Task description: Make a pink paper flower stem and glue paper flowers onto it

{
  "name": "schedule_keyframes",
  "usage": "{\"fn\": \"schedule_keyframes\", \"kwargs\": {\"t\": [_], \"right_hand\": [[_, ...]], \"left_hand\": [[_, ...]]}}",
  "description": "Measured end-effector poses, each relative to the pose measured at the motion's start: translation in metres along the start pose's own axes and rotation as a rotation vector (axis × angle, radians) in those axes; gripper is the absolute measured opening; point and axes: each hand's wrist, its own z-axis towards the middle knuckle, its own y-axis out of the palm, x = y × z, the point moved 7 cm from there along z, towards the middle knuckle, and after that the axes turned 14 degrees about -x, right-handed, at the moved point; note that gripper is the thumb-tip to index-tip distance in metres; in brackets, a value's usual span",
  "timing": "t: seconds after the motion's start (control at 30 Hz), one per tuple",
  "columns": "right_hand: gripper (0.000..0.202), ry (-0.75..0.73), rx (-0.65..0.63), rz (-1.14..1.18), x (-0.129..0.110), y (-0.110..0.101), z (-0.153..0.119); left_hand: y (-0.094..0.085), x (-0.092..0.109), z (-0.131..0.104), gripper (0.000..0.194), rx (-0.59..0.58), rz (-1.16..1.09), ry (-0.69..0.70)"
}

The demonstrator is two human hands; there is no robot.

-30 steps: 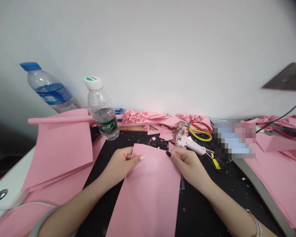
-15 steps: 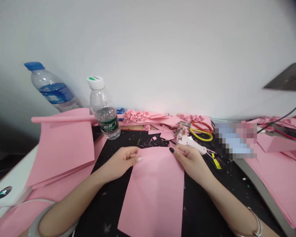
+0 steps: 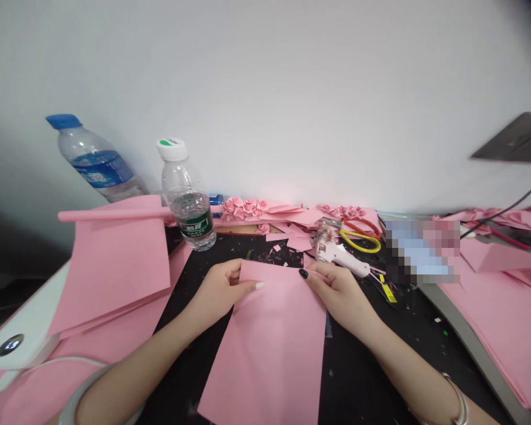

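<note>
A long pink paper sheet spans the space between my hands, over a black work surface. Its upper left corner is pinched by my left hand, thumb on top. My right hand grips the upper right edge, with its dark-nailed thumb or finger on the paper; the other fingertips are partly hidden. Just beyond my right hand lies a white glue gun, beside scissors with red and yellow handles.
Two bottles, one blue-capped and one white-capped, stand at the left near pink sheets. Paper roses and scraps line the wall. More pink sheets lie right, near a pixelated patch.
The sheet has shifted slightly left and its top edge now slants. My left thumb lies further in over the paper; my right hand has moved slightly left.
</note>
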Motion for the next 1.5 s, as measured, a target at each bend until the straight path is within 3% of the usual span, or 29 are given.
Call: {"fn": "schedule_keyframes", "kwargs": {"t": [0.17, 0.37, 0.57, 0.67, 0.8, 0.97, 1.23, 1.5], "right_hand": [[0.030, 0.009, 0.010, -0.003, 0.000, -0.003, 0.001], [0.033, 0.007, 0.006, 0.010, 0.004, -0.006, 0.003], [0.031, 0.053, -0.026, 0.042, 0.013, -0.007, 0.005], [0.031, 0.040, -0.022, 0.041, 0.009, -0.007, 0.004], [0.030, -0.007, -0.001, -0.010, 0.000, -0.002, 0.002], [0.027, -0.011, -0.024, -0.037, -0.002, 0.010, 0.003], [0.030, -0.021, -0.004, -0.047, -0.005, 0.008, 0.005], [0.030, 0.014, 0.010, -0.014, 0.000, 0.005, 0.009]], "left_hand": [[0.003, -0.001, 0.003, 0.026, -0.114, -0.095, 0.014], [0.003, 0.005, 0.000, 0.019, -0.190, -0.077, 0.009], [0.006, 0.007, 0.000, 0.033, -0.327, -0.135, -0.028], [0.003, 0.006, 0.001, 0.038, -0.253, -0.091, -0.015], [-0.002, 0.010, 0.001, 0.049, 0.008, 0.150, -0.018], [-0.003, 0.021, -0.004, 0.035, 0.203, 0.372, 0.034], [-0.009, 0.018, -0.006, 0.030, 0.221, 0.373, 0.056], [-0.007, 0.020, -0.008, 0.030, 0.160, 0.380, 0.070]]}}
